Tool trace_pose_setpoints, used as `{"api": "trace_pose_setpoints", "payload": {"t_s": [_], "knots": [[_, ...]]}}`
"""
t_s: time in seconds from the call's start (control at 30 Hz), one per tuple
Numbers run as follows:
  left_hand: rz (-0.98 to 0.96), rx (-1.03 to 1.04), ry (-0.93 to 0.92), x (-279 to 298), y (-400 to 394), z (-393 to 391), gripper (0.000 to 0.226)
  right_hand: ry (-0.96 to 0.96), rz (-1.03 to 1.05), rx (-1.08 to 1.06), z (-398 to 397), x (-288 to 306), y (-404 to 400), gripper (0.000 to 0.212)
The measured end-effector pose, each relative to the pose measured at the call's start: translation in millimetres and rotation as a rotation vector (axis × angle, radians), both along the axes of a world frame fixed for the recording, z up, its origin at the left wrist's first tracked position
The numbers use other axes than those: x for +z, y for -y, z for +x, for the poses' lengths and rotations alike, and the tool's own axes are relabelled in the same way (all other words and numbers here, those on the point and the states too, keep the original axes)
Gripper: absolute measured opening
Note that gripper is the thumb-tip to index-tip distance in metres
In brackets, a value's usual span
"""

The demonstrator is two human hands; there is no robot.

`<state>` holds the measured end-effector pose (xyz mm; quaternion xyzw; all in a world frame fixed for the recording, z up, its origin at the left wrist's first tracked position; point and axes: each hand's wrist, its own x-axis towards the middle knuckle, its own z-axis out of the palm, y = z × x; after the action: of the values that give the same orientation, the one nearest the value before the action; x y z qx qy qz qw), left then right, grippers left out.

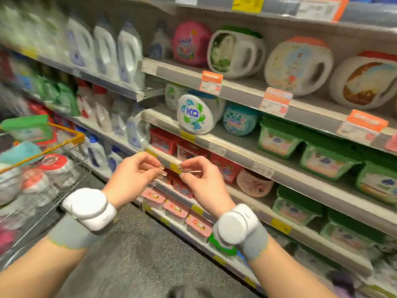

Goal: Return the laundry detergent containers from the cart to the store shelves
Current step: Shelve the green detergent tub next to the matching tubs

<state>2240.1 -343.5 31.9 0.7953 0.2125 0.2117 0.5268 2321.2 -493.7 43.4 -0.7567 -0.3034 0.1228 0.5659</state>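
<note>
The shopping cart [75, 139] with an orange rim stands at the left and holds several detergent containers, among them a green pack [28, 127] and a red-lidded tub [53, 164]. My left hand [135, 175] and my right hand [202, 181] hover side by side in front of the store shelves [236, 155], fingertips almost meeting. Their fingers are loosely curled and I see nothing in either hand. A white round tub with green and blue print [195, 114] sits at the shelf edge just above my hands.
White jugs [129, 54] fill the upper left shelf; round handled tubs [298, 65] line the upper right. Green boxes [279, 138] and red boxes [163, 140] sit lower, and pink boxes [176, 208] are near the grey floor [137, 254]. Both wrists carry white bands.
</note>
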Motion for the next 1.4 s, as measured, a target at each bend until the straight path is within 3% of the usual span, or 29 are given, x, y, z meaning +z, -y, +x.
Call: {"api": "trace_pose_setpoints", "payload": {"t_s": [0.17, 0.43, 0.63, 0.77, 0.8, 0.93, 1.07, 1.3, 1.4], "knots": [[-0.023, 0.128, 0.004, -8.3, -74.3, -31.6, 0.023, -0.035, -0.02, 0.138, -5.6, -10.2, -93.1, 0.021], [-0.032, 0.411, -0.017, -11.0, -212.7, -63.8, 0.025, -0.13, 0.04, 0.404, -9.3, -19.6, -268.3, 0.022], [0.008, 0.645, -0.083, -21.8, -310.2, -108.8, 0.024, -0.151, -0.025, 0.597, -32.7, -38.4, -396.5, 0.021], [0.007, 0.712, -0.131, -33.8, -345.0, -133.6, 0.026, -0.156, -0.041, 0.634, -47.3, -47.0, -437.8, 0.027], [-0.011, 0.776, -0.125, -45.6, -394.5, -155.3, 0.025, -0.169, -0.065, 0.669, -66.0, -60.6, -493.1, 0.027], [-0.035, 0.776, -0.156, -54.5, -435.0, -165.9, 0.023, -0.185, -0.094, 0.662, -74.4, -66.0, -530.1, 0.024], [-0.095, 0.759, -0.182, -65.1, -539.9, -185.5, 0.019, -0.191, -0.143, 0.597, -91.0, -82.9, -626.7, 0.023], [-0.201, 0.707, -0.209, -90.8, -654.6, -170.6, 0.018, -0.227, -0.261, 0.406, -68.2, -110.5, -716.2, 0.03], [-0.218, 0.674, -0.246, -113.5, -699.9, -145.8, 0.014, -0.261, -0.323, 0.321, -42.4, -130.2, -751.9, 0.01]]}}
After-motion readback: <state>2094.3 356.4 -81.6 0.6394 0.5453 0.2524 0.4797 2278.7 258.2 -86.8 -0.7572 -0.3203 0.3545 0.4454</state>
